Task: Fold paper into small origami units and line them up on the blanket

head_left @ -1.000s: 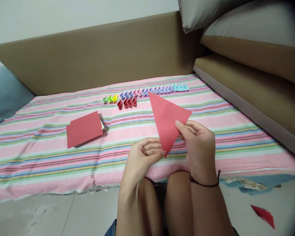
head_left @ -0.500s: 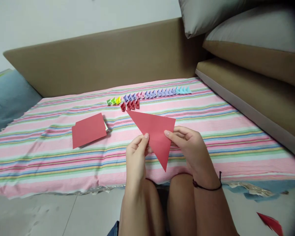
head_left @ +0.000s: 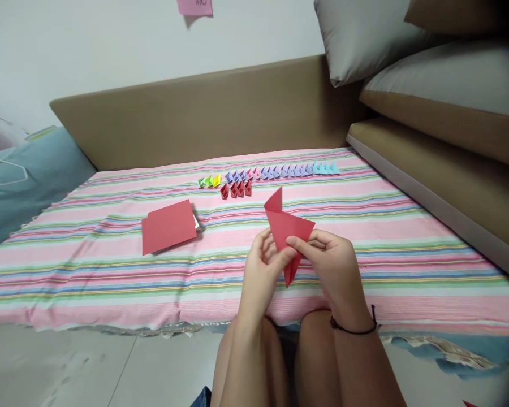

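A partly folded sheet of red paper (head_left: 289, 226) is held between both hands above the near part of the striped cloth. My left hand (head_left: 261, 265) is closed on its left side, thumb on the front and fingers behind. From the right, my right hand (head_left: 328, 254) pinches the paper, its thumb close to the left thumb. The upper left corner of the paper bends upward, and a narrow folded point hangs below the thumbs. Part of the sheet behind the fingers is hidden.
Red sheets (head_left: 168, 227) lie stacked at left. Beyond my hands stand small red folded pieces (head_left: 237, 190) and a row of purple, pink and blue ones (head_left: 280, 171). A striped cloth (head_left: 110, 271) covers the seat; cushions (head_left: 441, 135) pile up at right.
The red paper has gone from a wide flat triangle to a narrower, bent shape. My left hand has moved right, bringing the thumbs together. The view has tilted up somewhat.
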`<state>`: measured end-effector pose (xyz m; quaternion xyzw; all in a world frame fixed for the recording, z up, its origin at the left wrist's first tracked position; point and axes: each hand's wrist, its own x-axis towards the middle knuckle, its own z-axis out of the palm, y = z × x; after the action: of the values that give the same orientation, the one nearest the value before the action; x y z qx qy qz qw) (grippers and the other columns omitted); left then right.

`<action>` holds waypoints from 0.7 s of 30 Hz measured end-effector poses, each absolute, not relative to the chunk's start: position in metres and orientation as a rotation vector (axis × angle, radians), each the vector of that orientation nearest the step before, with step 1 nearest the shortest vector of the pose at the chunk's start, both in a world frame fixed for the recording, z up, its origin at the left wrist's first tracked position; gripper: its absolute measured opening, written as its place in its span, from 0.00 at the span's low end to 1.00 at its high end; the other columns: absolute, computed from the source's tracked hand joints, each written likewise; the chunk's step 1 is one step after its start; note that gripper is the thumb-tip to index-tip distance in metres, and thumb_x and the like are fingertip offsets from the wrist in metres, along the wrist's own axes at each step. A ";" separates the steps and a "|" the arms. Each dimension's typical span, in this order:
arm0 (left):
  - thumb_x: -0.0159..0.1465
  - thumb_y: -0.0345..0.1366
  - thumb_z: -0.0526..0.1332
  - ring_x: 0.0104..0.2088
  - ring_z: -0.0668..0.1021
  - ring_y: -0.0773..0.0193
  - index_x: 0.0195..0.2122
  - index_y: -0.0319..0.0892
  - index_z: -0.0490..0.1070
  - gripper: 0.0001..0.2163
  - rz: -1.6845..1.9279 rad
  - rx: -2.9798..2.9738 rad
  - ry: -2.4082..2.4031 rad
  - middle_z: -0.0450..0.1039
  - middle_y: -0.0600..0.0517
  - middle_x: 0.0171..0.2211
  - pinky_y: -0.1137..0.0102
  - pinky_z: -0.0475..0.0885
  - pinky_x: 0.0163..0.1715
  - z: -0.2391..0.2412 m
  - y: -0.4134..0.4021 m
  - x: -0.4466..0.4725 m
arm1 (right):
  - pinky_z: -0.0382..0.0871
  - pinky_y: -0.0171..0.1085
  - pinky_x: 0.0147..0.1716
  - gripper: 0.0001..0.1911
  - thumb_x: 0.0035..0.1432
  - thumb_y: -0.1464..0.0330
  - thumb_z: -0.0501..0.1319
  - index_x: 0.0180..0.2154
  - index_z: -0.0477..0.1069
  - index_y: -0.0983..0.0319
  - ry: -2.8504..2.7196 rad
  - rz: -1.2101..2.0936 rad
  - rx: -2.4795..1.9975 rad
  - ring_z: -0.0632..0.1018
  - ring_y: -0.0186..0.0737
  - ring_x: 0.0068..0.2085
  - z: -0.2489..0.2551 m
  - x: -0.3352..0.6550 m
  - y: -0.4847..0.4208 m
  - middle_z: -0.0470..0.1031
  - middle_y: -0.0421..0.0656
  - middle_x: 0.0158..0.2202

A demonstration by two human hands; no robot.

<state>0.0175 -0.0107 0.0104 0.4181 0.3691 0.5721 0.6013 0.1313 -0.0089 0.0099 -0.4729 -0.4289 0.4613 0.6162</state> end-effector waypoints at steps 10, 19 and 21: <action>0.58 0.41 0.63 0.50 0.75 0.56 0.46 0.40 0.73 0.16 1.486 0.541 0.787 0.75 0.47 0.48 0.67 0.70 0.49 0.011 -0.012 0.014 | 0.75 0.38 0.33 0.14 0.45 0.62 0.70 0.34 0.77 0.62 -0.792 1.129 -1.051 0.79 0.40 0.33 0.010 0.134 -0.008 0.80 0.41 0.33; 0.58 0.44 0.62 0.47 0.77 0.56 0.44 0.40 0.74 0.17 1.361 0.437 0.717 0.77 0.47 0.46 0.66 0.72 0.46 0.013 -0.009 0.007 | 0.73 0.44 0.43 0.23 0.44 0.62 0.69 0.44 0.72 0.61 -0.968 1.049 -1.128 0.78 0.45 0.43 0.004 0.144 -0.004 0.77 0.48 0.44; 0.57 0.45 0.64 0.42 0.79 0.57 0.42 0.40 0.75 0.17 1.430 0.532 0.831 0.78 0.47 0.42 0.67 0.73 0.42 0.008 -0.009 0.006 | 0.67 0.49 0.51 0.36 0.42 0.64 0.70 0.54 0.65 0.57 -1.126 0.880 -1.170 0.74 0.48 0.51 0.002 0.147 -0.003 0.69 0.49 0.55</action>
<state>0.0056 -0.0086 0.0084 0.2338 0.3652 0.6285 0.6457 0.1467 -0.0028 0.0020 -0.5052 -0.4863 0.3802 0.6031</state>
